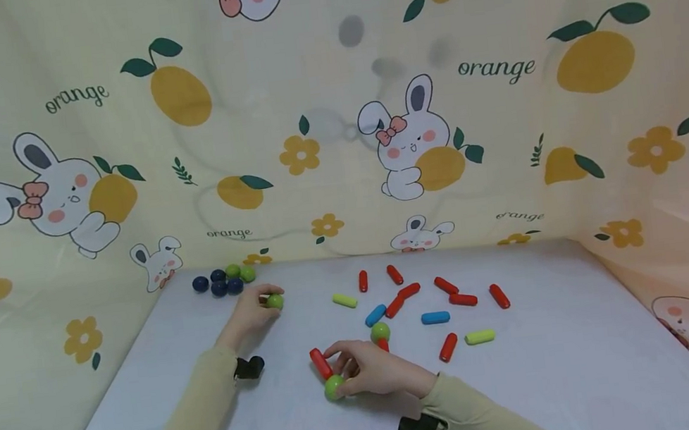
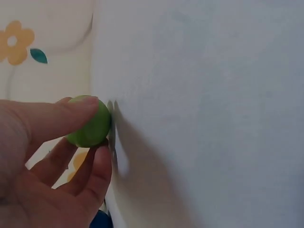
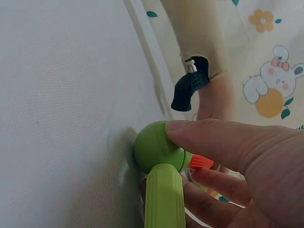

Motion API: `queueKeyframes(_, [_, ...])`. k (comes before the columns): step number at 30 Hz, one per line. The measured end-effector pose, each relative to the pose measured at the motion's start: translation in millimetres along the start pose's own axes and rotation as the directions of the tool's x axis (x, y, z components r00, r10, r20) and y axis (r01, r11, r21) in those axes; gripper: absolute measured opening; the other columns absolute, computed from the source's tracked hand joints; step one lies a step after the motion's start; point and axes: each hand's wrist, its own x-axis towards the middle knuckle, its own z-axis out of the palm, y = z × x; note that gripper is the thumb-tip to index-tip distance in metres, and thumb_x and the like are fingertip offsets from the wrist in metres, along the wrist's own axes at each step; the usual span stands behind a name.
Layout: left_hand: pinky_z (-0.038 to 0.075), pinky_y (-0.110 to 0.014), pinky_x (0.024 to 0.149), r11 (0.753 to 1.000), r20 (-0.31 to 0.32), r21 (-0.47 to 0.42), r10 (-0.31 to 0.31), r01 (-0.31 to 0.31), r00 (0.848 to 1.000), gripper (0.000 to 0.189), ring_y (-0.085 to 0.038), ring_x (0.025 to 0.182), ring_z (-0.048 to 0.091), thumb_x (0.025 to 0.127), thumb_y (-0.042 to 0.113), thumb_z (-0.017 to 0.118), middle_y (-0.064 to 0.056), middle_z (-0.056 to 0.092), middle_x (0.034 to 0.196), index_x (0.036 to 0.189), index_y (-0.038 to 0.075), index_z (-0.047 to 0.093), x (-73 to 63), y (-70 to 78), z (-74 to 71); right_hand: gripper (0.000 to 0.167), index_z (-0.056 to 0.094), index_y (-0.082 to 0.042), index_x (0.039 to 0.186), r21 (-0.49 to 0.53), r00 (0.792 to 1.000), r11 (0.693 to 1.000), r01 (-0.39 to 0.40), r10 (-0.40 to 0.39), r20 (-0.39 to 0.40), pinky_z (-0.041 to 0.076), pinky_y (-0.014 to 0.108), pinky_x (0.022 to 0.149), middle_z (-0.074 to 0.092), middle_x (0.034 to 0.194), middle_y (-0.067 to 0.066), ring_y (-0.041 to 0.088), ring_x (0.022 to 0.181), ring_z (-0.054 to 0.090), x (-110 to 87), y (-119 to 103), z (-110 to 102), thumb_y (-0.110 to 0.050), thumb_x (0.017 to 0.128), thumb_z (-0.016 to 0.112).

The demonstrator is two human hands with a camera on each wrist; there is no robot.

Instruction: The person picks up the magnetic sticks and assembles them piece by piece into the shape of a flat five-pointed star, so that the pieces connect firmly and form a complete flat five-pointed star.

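Observation:
My left hand (image 1: 252, 315) pinches a green ball (image 1: 275, 301) between thumb and fingertips, close above the table. In the left wrist view the thumb lies across that ball (image 2: 93, 127). My right hand (image 1: 371, 368) grips another green ball (image 1: 334, 388) that has a red rod (image 1: 319, 363) against it. The right wrist view shows a yellow-green rod (image 3: 164, 197) at this ball (image 3: 159, 146), pointing toward the camera, and a bit of red rod (image 3: 201, 162) behind. Just beyond the right hand sits a green ball (image 1: 380, 331) with a red rod (image 1: 383, 345), mostly hidden by the hand.
Several dark blue balls (image 1: 219, 288) and two green balls (image 1: 233, 271) lie at the table's back left. Across the white table (image 1: 565, 360), loose red rods (image 1: 499, 296), blue rods (image 1: 435, 317) and yellow-green rods (image 1: 479, 336) are scattered. A printed cloth (image 1: 329, 195) hangs behind.

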Motion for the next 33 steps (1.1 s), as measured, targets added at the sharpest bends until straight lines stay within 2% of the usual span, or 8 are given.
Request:
queueKeyframes(2, [0.047, -0.042, 0.089, 1.000, -0.007, 0.015, 0.015, -0.014, 1.000, 0.038, -0.027, 0.100, 0.057, 0.079, -0.003, 0.072, -0.012, 0.061, 0.117, 0.115, 0.004, 0.064, -2.0, -0.8, 2.1, 0.048, 0.054, -0.013, 0.127, -0.001, 1.000, 1.000, 0.004, -0.004, 0.001, 0.050, 0.024, 0.073, 0.062, 0.099, -0.002, 0.014, 0.083, 0.058, 0.5, 1, 0, -0.013, 0.084, 0.075])
queueKeyframes(5, [0.049, -0.040, 0.088, 1.000, -0.001, -0.027, 0.009, -0.009, 1.000, 0.036, -0.025, 0.099, 0.058, 0.081, 0.004, 0.074, -0.010, 0.063, 0.115, 0.116, 0.005, 0.064, -10.8, 3.4, 5.0, 0.048, 0.054, -0.013, 0.128, -0.001, 1.000, 1.000, 0.008, -0.008, 0.000, 0.050, 0.024, 0.072, 0.061, 0.099, -0.002, 0.014, 0.083, 0.057, 1.4, 2, 0, -0.013, 0.084, 0.075])
queueKeyframes(8, [0.051, -0.038, 0.085, 0.991, 0.034, -0.136, -0.007, 0.012, 0.999, 0.037, -0.025, 0.099, 0.060, 0.086, 0.013, 0.071, -0.010, 0.063, 0.115, 0.121, 0.004, 0.061, -25.5, 12.2, 8.9, 0.048, 0.055, -0.013, 0.127, -0.001, 1.000, 1.000, 0.006, -0.006, -0.002, 0.050, 0.024, 0.072, 0.061, 0.098, -0.002, 0.014, 0.083, 0.058, 2.0, 3, 0, -0.013, 0.084, 0.075])
queueKeyframes(11, [0.053, -0.037, 0.082, 0.965, 0.080, -0.262, 0.000, 0.021, 0.997, 0.042, -0.024, 0.097, 0.062, 0.089, 0.020, 0.069, -0.012, 0.063, 0.115, 0.125, 0.001, 0.058, -40.1, 19.5, 15.3, 0.048, 0.055, -0.013, 0.127, 0.002, 1.000, 1.000, 0.002, -0.002, -0.006, 0.051, 0.025, 0.073, 0.062, 0.098, -0.002, 0.015, 0.083, 0.058, 2.3, 3, 0, -0.014, 0.083, 0.076])
queueKeyframes(14, [0.054, -0.036, 0.082, 0.942, 0.129, -0.331, -0.003, 0.046, 0.992, 0.046, -0.023, 0.096, 0.063, 0.090, 0.025, 0.068, -0.011, 0.063, 0.114, 0.127, 0.001, 0.057, -52.3, 24.4, 23.5, 0.048, 0.056, -0.013, 0.126, 0.007, 1.000, 1.000, -0.006, 0.006, -0.011, 0.051, 0.026, 0.074, 0.062, 0.098, -0.001, 0.015, 0.084, 0.058, 2.7, 3, -1, -0.015, 0.083, 0.076])
queueKeyframes(21, [0.053, -0.035, 0.082, 0.935, 0.215, -0.340, -0.025, 0.099, 0.976, 0.046, -0.020, 0.095, 0.064, 0.089, 0.032, 0.069, -0.006, 0.067, 0.107, 0.125, 0.006, 0.059, -67.5, 28.4, 38.9, 0.048, 0.057, -0.011, 0.126, 0.006, 1.000, 1.000, -0.017, 0.017, -0.018, 0.051, 0.026, 0.075, 0.064, 0.096, -0.002, 0.015, 0.083, 0.059, 3.3, 3, -1, -0.016, 0.083, 0.076])
queueKeyframes(28, [0.054, -0.034, 0.079, 0.926, 0.223, -0.355, -0.048, 0.127, 0.974, 0.042, -0.021, 0.089, 0.065, 0.090, 0.028, 0.068, -0.009, 0.069, 0.100, 0.120, 0.000, 0.057, -76.0, 31.1, 45.4, 0.046, 0.057, -0.009, 0.126, 0.002, 0.999, 1.000, -0.020, 0.020, -0.025, 0.051, 0.025, 0.074, 0.064, 0.096, 0.001, 0.014, 0.083, 0.059, 3.2, 1, 2, -0.015, 0.084, 0.075])
queueKeyframes(33, [0.056, -0.034, 0.073, 0.915, 0.208, -0.373, -0.081, 0.156, 0.975, 0.046, -0.021, 0.083, 0.066, 0.084, 0.026, 0.074, -0.011, 0.067, 0.100, 0.117, -0.001, 0.055, -78.5, 37.0, 50.6, 0.046, 0.056, -0.009, 0.126, -0.007, 0.999, 1.000, -0.023, 0.023, -0.035, 0.051, 0.025, 0.074, 0.064, 0.097, 0.000, 0.014, 0.082, 0.059, 1.1, -1, 1, -0.015, 0.084, 0.075])
